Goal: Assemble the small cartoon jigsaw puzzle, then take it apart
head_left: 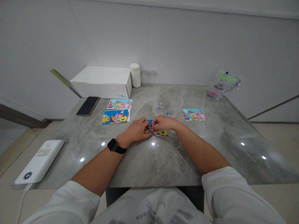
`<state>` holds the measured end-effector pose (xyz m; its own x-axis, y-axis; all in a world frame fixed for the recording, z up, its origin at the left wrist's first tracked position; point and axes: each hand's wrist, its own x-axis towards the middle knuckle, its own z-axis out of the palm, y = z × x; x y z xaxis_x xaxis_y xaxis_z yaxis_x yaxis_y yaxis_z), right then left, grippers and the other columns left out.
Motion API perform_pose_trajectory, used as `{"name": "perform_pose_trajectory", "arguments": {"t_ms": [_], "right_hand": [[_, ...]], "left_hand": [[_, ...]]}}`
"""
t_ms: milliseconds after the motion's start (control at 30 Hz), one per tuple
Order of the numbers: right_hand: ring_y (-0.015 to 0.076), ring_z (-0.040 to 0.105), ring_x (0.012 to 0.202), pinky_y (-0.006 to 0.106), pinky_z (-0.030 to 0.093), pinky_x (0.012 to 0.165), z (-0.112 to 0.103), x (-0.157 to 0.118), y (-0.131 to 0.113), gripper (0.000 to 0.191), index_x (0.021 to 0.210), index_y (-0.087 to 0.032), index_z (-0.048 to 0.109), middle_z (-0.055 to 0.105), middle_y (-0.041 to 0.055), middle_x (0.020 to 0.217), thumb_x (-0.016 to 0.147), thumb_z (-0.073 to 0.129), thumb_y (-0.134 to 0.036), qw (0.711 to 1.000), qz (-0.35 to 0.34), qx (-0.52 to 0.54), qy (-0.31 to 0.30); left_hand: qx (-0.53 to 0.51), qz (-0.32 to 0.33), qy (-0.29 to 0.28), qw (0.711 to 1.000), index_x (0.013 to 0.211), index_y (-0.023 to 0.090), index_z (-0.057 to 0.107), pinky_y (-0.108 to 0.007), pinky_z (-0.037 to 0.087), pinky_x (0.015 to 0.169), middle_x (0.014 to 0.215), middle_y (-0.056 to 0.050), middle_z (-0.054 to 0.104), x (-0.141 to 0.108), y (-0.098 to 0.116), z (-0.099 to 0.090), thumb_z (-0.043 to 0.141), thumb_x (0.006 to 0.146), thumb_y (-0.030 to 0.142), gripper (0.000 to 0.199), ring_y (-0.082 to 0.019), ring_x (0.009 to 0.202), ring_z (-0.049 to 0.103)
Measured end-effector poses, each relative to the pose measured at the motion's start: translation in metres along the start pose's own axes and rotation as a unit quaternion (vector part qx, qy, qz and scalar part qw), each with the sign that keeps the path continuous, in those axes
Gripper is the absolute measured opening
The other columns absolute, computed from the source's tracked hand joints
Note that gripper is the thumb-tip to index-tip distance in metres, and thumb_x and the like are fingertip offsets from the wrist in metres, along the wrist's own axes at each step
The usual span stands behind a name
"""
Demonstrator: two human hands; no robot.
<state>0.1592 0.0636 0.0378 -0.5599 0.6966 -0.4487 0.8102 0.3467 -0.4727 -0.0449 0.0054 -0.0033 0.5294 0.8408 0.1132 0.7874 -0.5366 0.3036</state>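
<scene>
A small, colourful cartoon jigsaw puzzle (161, 133) lies flat on the table, partly covered by both hands. At its left side my left hand (138, 129) is closed around the edge, thumb near the bottom and fingers along the top. My right hand (161, 123) is over the upper middle of the puzzle, its fingertips pinched together; whatever they hold is hidden. Just beyond lie several loose puzzle pieces, among them a pink piece (173, 116), a blue piece (167, 114) and a small cluster of pieces (160, 106).
Two cartoon picture cards (119, 104) (116, 117) lie left, another card (194, 114) right. A phone (88, 106), white box (102, 79), white bottle (135, 75), two clear glasses (148, 78) and plastic bag (224, 84) stand around; a white power bank (40, 160) sits front left.
</scene>
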Motion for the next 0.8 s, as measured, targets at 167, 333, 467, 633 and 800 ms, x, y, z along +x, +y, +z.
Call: {"name": "perform_pose_trajectory", "arguments": {"t_ms": [167, 333, 467, 633, 800], "right_hand": [[0.0138, 0.066, 0.075, 0.021, 0.039, 0.060, 0.000, 0.000, -0.001, 0.019, 0.094, -0.017, 0.080, 0.078, 0.0018, 0.086, 0.084, 0.065, -0.025, 1.000, -0.002, -0.011, -0.010], [0.0146, 0.066, 0.077, 0.022, 0.038, 0.061, 0.002, 0.000, -0.003, 0.019, 0.094, -0.017, 0.081, 0.078, 0.0028, 0.087, 0.085, 0.067, -0.027, 0.999, 0.011, -0.050, -0.005], [0.0166, 0.069, 0.082, 0.023, 0.040, 0.064, 0.007, 0.003, -0.004, 0.022, 0.100, -0.019, 0.081, 0.080, 0.0041, 0.095, 0.086, 0.068, -0.028, 0.996, 0.020, -0.084, 0.021], [0.0197, 0.071, 0.091, 0.024, 0.042, 0.068, 0.015, 0.009, -0.003, 0.024, 0.104, -0.022, 0.081, 0.081, 0.0060, 0.103, 0.089, 0.068, -0.035, 0.990, 0.028, -0.131, 0.040], [0.0223, 0.071, 0.092, 0.026, 0.043, 0.069, 0.020, 0.013, 0.002, 0.021, 0.099, -0.023, 0.081, 0.080, 0.0074, 0.101, 0.088, 0.071, -0.038, 0.988, 0.022, -0.138, 0.063]], "left_hand": [[0.001, -0.001, -0.004, 1.000, 0.106, 0.021, 0.067, -0.035, 0.049, 0.081, 0.108, -0.008, 0.060, 0.000, 0.001, -0.001, 0.075, 0.085, 0.053, 0.039, -0.023, 0.091, 0.064], [-0.003, 0.003, 0.000, 1.000, 0.107, 0.022, 0.067, -0.035, 0.049, 0.081, 0.108, -0.008, 0.060, 0.000, -0.001, 0.001, 0.073, 0.086, 0.054, 0.039, -0.023, 0.091, 0.064], [0.005, 0.006, 0.005, 1.000, 0.107, 0.022, 0.067, -0.035, 0.048, 0.080, 0.107, -0.008, 0.060, 0.000, -0.001, 0.002, 0.073, 0.086, 0.055, 0.040, -0.023, 0.089, 0.063], [0.008, 0.001, -0.004, 1.000, 0.106, 0.021, 0.066, -0.035, 0.049, 0.081, 0.108, -0.007, 0.061, 0.000, 0.001, -0.002, 0.075, 0.085, 0.053, 0.039, -0.022, 0.091, 0.064], [0.010, -0.001, -0.006, 1.000, 0.107, 0.021, 0.067, -0.036, 0.049, 0.082, 0.110, -0.008, 0.061, 0.000, 0.001, -0.002, 0.074, 0.085, 0.054, 0.040, -0.024, 0.093, 0.064]]}}
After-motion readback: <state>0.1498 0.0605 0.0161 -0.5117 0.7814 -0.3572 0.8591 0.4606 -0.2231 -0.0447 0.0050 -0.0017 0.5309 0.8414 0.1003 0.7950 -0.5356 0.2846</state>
